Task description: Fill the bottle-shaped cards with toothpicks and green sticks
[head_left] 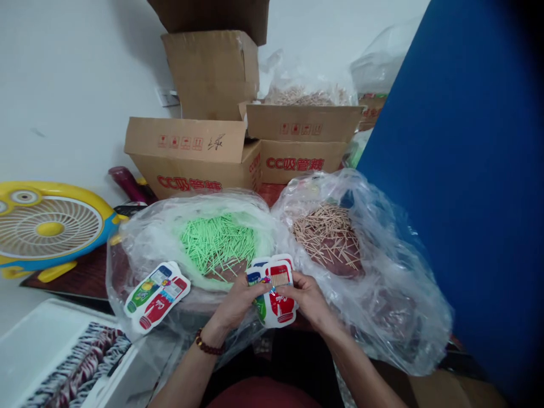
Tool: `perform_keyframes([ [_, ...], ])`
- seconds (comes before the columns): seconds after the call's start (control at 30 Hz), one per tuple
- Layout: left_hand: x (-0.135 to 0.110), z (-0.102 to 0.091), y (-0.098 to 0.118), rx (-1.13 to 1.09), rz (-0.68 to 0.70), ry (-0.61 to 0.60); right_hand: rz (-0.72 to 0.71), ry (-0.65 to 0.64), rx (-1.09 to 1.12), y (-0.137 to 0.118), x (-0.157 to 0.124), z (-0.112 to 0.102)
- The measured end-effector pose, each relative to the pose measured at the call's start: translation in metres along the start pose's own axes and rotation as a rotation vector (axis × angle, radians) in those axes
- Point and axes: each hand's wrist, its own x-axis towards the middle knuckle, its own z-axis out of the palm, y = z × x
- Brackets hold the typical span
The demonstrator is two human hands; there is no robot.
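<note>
Both my hands hold a small printed packet (275, 292) shaped like bottles, red, blue and green, with brown sticks showing in its top window. My left hand (236, 303), with a bead bracelet on the wrist, grips the packet's left side with fingers closed. My right hand (309, 299) pinches its right side. Just behind the packet a clear plastic bag holds a heap of green sticks (219, 242). To the right, another clear bag holds brown sticks (329, 233). A second printed packet (156, 294) lies on the left bag's front edge.
Cardboard boxes (191, 156) with red print stand stacked at the back, one (300, 124) topped by a bag of brown sticks. A yellow cartoon fan (46, 226) lies at the left. A blue panel (459, 181) fills the right side. A white box (51, 351) sits at the lower left.
</note>
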Motion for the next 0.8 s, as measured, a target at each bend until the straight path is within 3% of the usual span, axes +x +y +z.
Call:
perform_keyframes([
  [0.2, -0.005, -0.008, -0.007, 0.084, -0.057, 0.040, 0.008, -0.033, -0.099, 0.005, -0.009, -0.007],
  [0.4, -0.014, -0.021, -0.024, 0.251, 0.072, 0.047, -0.022, 0.046, -0.361, 0.023, -0.010, -0.028],
  [0.47, -0.007, -0.024, -0.030, 0.357, 0.156, 0.084, -0.054, 0.104, -0.527, 0.018, -0.003, -0.032],
  [0.57, 0.006, -0.029, -0.037, 0.717, 0.355, 0.218, -0.075, 0.232, -1.020, 0.003, 0.009, -0.030],
  [0.63, 0.011, -0.032, -0.044, 0.964, 0.463, 0.242, -0.058, 0.294, -1.308, -0.005, 0.013, -0.026],
  [0.8, 0.002, -0.033, -0.062, 1.145, 0.533, 0.259, -0.080, 0.371, -1.501, -0.001, 0.003, -0.026],
])
